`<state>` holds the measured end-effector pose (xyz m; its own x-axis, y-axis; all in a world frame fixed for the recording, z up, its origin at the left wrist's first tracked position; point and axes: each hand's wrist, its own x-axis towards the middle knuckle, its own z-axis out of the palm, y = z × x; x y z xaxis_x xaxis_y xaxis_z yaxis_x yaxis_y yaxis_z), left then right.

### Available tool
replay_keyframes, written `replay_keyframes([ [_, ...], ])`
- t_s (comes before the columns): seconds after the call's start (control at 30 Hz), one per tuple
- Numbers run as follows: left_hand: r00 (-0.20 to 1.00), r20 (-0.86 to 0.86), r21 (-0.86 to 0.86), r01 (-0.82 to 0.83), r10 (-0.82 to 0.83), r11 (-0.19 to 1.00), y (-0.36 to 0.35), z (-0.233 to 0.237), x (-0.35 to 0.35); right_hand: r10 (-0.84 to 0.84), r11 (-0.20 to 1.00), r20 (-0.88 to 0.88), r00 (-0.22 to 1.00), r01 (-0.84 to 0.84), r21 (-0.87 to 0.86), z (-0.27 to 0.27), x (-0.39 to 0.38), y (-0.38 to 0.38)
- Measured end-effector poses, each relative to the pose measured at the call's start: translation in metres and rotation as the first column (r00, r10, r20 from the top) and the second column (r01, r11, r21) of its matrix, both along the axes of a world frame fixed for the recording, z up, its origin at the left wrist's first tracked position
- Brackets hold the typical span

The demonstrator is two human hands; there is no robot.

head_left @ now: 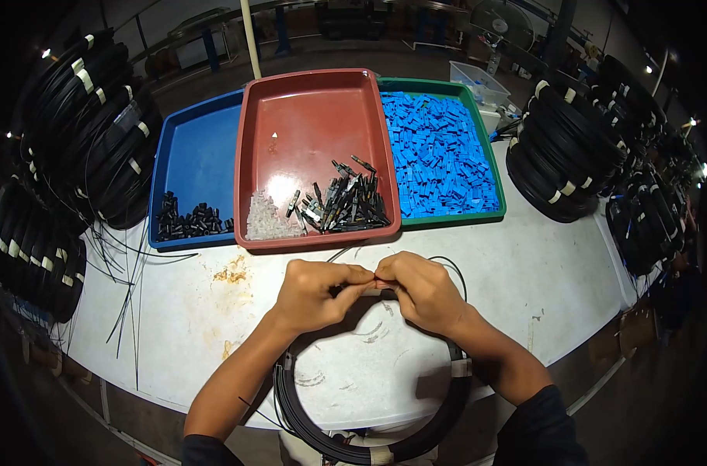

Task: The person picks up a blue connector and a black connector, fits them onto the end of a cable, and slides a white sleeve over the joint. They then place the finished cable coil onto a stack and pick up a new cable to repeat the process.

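Observation:
My left hand (322,289) and my right hand (425,289) meet above the table, thumbs and fingertips pinched together. Whatever small piece lies between the fingertips is hidden. Below and around them lies a coil of black cable (295,405), bound with pale tape (381,455) and overhanging the table's front edge. From behind my right hand a thin loose strand of black cable (460,273) curves out. Just beyond the hands stands a red tray (315,140) with black connectors (350,203) and small clear plastic pieces (268,217).
Left of the red tray, a blue tray (202,147) holds short black parts (190,221). To its right, a green tray (489,155) holds many blue clips (439,155). Stacked black cable coils (97,132) rise at the left, more coils (567,151) at the right. Loose cable ends trail over the white table (540,287).

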<state>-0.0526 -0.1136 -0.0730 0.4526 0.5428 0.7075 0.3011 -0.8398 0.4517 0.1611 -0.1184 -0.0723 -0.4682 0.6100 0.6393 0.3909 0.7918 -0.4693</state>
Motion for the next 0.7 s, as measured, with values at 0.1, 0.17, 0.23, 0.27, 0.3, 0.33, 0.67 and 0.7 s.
replay_keyframes([
  [0.1,0.997,0.051,-0.465,-0.026,0.056,0.885,0.0,0.001,0.0,-0.011,0.971,0.122,0.993,-0.018,0.237,0.004,0.002,-0.001],
  [0.17,0.998,0.056,-0.362,0.004,0.018,0.932,0.0,0.0,0.001,-0.016,0.962,0.152,0.988,-0.026,0.271,0.002,0.002,-0.001],
  [0.23,0.991,-0.117,-0.016,0.06,-0.062,0.998,0.002,0.002,-0.003,-0.015,0.994,-0.038,0.999,0.011,-0.11,-0.008,0.001,-0.002],
  [0.27,0.991,-0.119,-0.017,0.064,-0.066,0.998,0.003,0.0,-0.001,-0.019,0.994,-0.04,0.999,0.015,-0.11,-0.008,0.001,-0.002],
  [0.3,0.988,-0.151,0.2,0.046,-0.016,0.979,0.005,-0.004,0.001,0.008,0.977,-0.113,0.994,-0.032,-0.211,-0.007,0.0,-0.001],
  [0.33,0.985,-0.169,0.409,0.032,0.041,0.912,0.006,-0.007,0.002,0.031,0.948,-0.187,0.982,-0.088,-0.306,-0.006,0.0,-0.001],
  [0.67,1.0,-0.001,-0.143,0.025,-0.025,0.989,0.001,-0.001,0.0,0.006,0.994,0.059,0.998,-0.013,0.11,-0.004,0.003,-0.003],
  [0.7,0.992,-0.124,0.113,0.032,-0.017,0.993,0.003,-0.003,-0.001,0.005,0.994,0.057,0.998,-0.011,0.11,-0.005,0.003,-0.002],
])
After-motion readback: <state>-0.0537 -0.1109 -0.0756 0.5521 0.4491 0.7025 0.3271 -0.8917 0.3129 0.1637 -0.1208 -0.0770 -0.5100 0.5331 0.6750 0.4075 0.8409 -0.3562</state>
